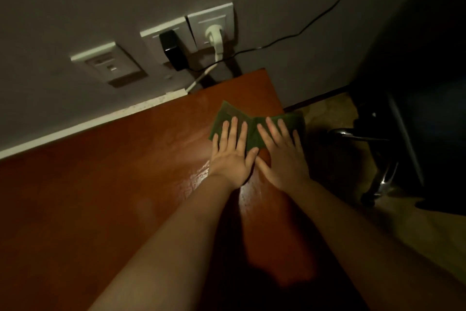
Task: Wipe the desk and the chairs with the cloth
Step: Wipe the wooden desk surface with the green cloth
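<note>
Head view shows both hands flat on the green cloth [228, 112] near the far right corner of the desk [126, 172]. The left hand [230, 157] and right hand [282, 159] lie side by side, fingers straight and spread, pressing down and gripping nothing. The cloth's right end appears to reach past the desk's right edge. To wipe well, I would keep even weight on both palms, draw overlapping strokes along the right and back edges, and stop short of the plugs at the wall sockets [209, 25]. A wet sheen shows by the wrists. The chair [385, 177] stands off the right edge, not yet wiped. No container is in sight.
</note>
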{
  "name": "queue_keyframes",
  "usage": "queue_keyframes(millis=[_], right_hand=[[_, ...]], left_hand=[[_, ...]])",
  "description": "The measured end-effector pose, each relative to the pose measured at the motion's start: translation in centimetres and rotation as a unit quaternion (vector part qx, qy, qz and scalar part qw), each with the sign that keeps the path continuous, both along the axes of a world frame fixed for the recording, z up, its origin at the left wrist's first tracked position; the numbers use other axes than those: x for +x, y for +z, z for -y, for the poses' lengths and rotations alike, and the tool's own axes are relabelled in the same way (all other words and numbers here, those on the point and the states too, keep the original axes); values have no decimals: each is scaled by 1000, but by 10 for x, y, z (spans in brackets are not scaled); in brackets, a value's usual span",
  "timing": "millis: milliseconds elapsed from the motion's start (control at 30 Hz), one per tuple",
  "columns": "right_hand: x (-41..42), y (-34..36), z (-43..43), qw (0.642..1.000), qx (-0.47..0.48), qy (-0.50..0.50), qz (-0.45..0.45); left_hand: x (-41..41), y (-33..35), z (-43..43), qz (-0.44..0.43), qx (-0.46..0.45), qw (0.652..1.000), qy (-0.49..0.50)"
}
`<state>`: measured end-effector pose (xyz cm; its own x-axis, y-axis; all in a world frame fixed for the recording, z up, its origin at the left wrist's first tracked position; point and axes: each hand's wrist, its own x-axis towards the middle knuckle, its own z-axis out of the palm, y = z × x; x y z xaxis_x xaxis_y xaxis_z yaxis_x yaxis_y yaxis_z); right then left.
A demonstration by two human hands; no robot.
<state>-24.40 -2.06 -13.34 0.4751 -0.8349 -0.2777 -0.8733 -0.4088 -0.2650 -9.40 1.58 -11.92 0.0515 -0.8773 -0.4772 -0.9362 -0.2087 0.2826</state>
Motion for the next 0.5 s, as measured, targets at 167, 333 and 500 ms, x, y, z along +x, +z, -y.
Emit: queue_keyframes(millis=[167,333,500], right_hand=[[18,3,76,997,19,33,63],[25,5,94,997,33,48,50],[1,8,65,996,41,50,64]], left_hand=[[14,5,61,-16,-5,1000,12],[24,14,86,-5,30,1000,-1],[0,17,51,-9,40,999,4]])
